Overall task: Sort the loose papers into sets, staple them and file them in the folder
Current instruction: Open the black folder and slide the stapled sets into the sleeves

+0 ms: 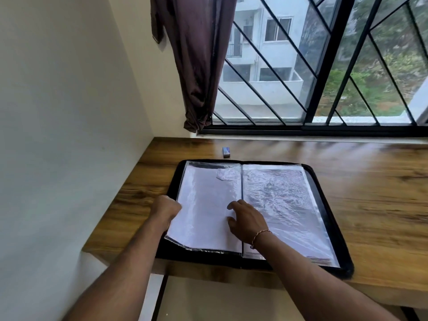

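Folder [324, 212] open flat under both hands. Left hand [165, 208] curled at outer edge of left sleeve [206, 200], apparently gripping it to lift or turn; fingers hidden beneath. Right hand [246, 220] flat, fingers spread, pressing same sleeve near spine to steady it. Papers [278, 195] already sleeved, just right of right hand. Small box [226, 151] beyond hands, untouched.

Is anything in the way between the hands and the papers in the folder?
Nothing visible. The left hand grips the edge of the clear plastic sleeve in the open black zip folder; the right hand rests on that sleeve. The small blue box lies apart.
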